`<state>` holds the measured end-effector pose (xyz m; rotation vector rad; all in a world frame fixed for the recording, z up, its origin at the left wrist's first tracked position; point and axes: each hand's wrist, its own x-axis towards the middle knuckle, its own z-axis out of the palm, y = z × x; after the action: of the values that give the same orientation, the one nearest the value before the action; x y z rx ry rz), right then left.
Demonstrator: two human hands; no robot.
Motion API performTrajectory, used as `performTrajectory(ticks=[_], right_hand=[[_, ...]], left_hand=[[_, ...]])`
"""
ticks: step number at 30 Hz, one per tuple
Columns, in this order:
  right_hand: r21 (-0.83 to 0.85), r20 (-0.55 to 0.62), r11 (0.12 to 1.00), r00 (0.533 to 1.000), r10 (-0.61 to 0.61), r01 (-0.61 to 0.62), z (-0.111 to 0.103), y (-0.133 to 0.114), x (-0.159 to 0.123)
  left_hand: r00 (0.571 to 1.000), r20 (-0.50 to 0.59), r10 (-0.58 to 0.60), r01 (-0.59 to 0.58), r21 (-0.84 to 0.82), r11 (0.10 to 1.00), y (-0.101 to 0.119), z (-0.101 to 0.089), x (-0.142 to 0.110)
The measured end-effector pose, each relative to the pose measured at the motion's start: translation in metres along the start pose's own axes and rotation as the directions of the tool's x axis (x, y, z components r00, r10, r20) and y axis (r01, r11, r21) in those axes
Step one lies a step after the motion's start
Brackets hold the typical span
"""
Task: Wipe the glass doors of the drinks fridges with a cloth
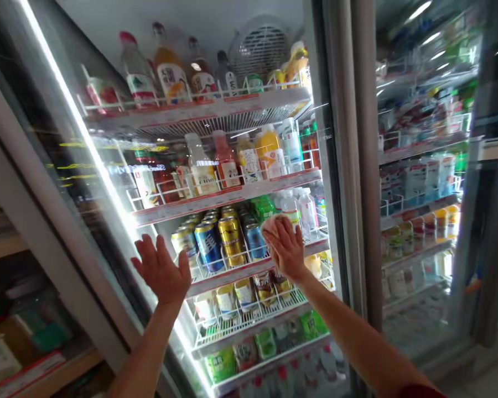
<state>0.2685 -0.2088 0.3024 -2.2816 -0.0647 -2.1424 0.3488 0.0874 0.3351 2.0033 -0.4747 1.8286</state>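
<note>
My right hand (288, 249) presses a pale pinkish cloth (273, 225) against the glass door (232, 221) of a lit drinks fridge. The cloth lies under its fingers, and part of it shows past the fingertips. To the left, my left hand (161, 271) is raised with fingers spread and nothing in it, near the bright light strip. Whether its palm touches the glass I cannot tell. Behind the glass between the hands stand a blue can (209, 246), a gold can (231, 240) and another blue can (255, 241) on a wire-fronted shelf.
Bottles such as an orange juice bottle (270, 149) fill the upper shelves behind the glass. A grey door frame (354, 166) separates this door from a second glass-fronted fridge (419, 182) on the right. At the lower left is a wooden shelf (78, 370) with containers.
</note>
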Motion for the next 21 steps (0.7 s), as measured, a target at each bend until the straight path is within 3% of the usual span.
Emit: performTrajectory(ticks=[2, 4, 6, 7, 9, 11, 12, 14, 17, 18, 19, 21], right_hand=[[-0.006, -0.028, 0.999, 0.999, 0.045, -0.045, -0.003, 0.005, -0.003], [-0.034, -0.14, 0.97, 0.962, 0.236, -0.243, -0.005, 0.017, -0.002], [-0.039, -0.191, 0.943, 0.928, 0.319, -0.332, -0.005, 0.021, 0.0], [-0.037, -0.169, 0.955, 0.943, 0.285, -0.295, -0.005, 0.018, 0.0], [-0.018, -0.067, 0.994, 0.992, 0.102, -0.104, -0.004, 0.009, -0.002], [0.001, 0.008, 0.998, 0.998, -0.06, 0.06, -0.004, 0.006, -0.002], [-0.005, 0.005, 0.998, 0.998, -0.066, 0.066, -0.004, 0.009, 0.0], [-0.04, -0.09, 0.995, 0.992, 0.085, -0.089, -0.004, 0.021, 0.006], [-0.036, -0.252, 0.935, 0.909, 0.333, -0.353, -0.001, 0.028, 0.015], [-0.027, -0.256, 0.937, 0.909, 0.33, -0.348, 0.001, 0.023, 0.016], [-0.02, -0.215, 0.962, 0.941, 0.263, -0.273, 0.002, 0.016, 0.015], [0.008, -0.073, 1.0, 0.997, 0.022, -0.022, 0.002, 0.002, 0.009]], left_hand=[[1.0, 0.007, -0.004, 0.004, 0.004, 1.0, -0.001, 0.0, 0.0], [1.0, 0.003, -0.003, 0.003, 0.006, 1.0, -0.002, 0.001, 0.0], [1.0, 0.0, 0.007, -0.007, 0.002, 1.0, -0.003, 0.001, 0.001], [1.0, 0.001, 0.011, -0.011, -0.003, 1.0, -0.003, 0.0, 0.001], [1.0, -0.002, 0.009, -0.009, -0.022, 1.0, -0.003, 0.0, 0.001], [1.0, 0.005, 0.006, -0.006, -0.047, 0.999, -0.003, -0.001, 0.001], [1.0, 0.01, 0.003, -0.002, -0.057, 0.998, -0.003, -0.001, 0.0], [1.0, 0.015, 0.0, 0.001, -0.07, 0.998, -0.003, -0.002, 0.0], [1.0, -0.001, 0.005, -0.005, -0.057, 0.998, -0.003, -0.002, 0.0], [1.0, -0.007, 0.015, -0.015, -0.044, 0.999, -0.004, -0.002, 0.0], [1.0, -0.01, 0.025, -0.025, -0.029, 0.999, -0.004, -0.002, 0.0], [0.999, -0.015, 0.04, -0.041, -0.008, 0.999, -0.005, -0.002, 0.0]])
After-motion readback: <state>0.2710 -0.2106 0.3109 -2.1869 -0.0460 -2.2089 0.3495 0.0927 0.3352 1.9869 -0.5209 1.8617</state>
